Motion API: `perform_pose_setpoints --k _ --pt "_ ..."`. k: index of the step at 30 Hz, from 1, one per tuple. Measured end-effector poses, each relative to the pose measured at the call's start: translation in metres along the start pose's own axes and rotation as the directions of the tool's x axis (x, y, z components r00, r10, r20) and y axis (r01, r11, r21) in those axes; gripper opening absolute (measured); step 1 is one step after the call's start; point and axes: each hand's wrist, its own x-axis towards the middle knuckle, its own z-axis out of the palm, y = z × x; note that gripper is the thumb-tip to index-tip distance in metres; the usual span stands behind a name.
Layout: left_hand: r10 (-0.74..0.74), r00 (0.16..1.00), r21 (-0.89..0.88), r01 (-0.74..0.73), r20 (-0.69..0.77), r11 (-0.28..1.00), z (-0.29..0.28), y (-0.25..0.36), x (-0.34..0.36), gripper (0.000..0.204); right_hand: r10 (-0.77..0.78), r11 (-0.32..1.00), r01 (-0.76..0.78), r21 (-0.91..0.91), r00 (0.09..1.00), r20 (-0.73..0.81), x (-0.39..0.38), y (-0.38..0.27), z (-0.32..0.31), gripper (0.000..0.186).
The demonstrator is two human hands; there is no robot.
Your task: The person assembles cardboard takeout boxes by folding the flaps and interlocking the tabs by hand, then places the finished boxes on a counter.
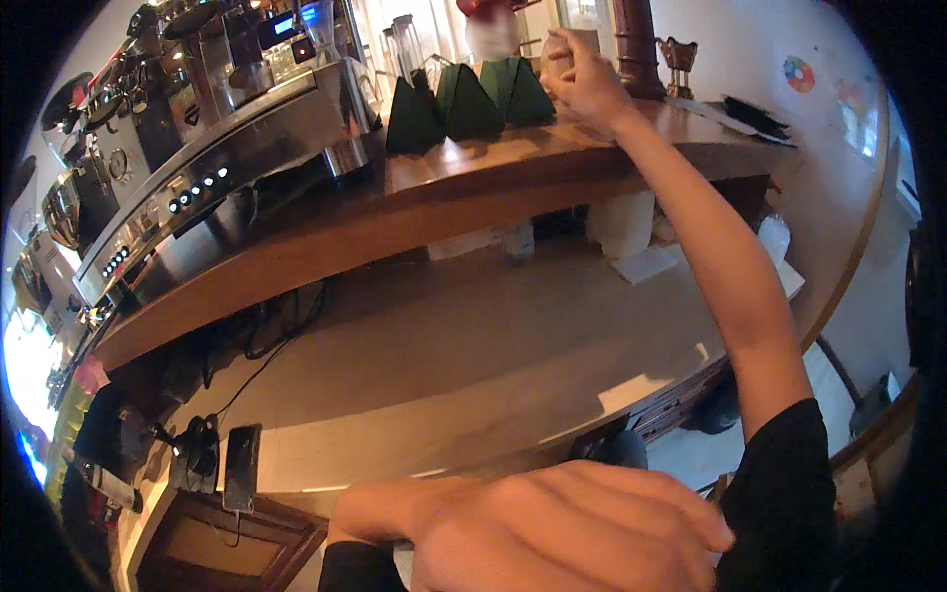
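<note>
My right hand (589, 87) reaches far forward over the raised wooden counter (473, 163). Its fingers are bent and closed around or against a small beige, box-like thing (584, 45), which they partly cover. Just left of this hand stand three dark green, pyramid-shaped folded pieces (469, 104) in a row. Close to me at the bottom, my left hand (562, 523) shows its back, with the fingers stretched loosely to the right. Nothing shows in it, though the undersides of its fingers are hidden.
A large metal espresso machine (247, 128) fills the left of the raised counter. Below is a lower worktop (434, 345), with a plugged-in phone (241, 469) at its near left. White containers (621, 222) stand under the shelf. A gold trophy-like cup (679, 64) is at the back right.
</note>
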Motion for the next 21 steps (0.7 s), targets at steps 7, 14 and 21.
perform_pose_setpoints --k 7,14,21 --pt "-0.214 0.976 -0.296 0.214 0.032 0.931 -0.001 -0.022 0.008 0.023 -0.199 0.98 0.187 -0.068 0.936 -0.291 -0.019 -0.031 -0.021 0.047" --pt "-0.917 0.395 0.106 0.915 -0.05 0.388 -0.034 -0.023 -0.113 0.011 -0.26 0.947 0.31 0.081 0.891 -0.372 -0.231 -0.074 -0.088 0.031" --pt "-0.893 0.119 0.754 0.494 0.435 0.433 -0.022 -0.015 -0.197 0.021 0.661 0.634 -0.692 -0.345 0.716 -0.223 -0.557 -0.141 -0.251 0.03"
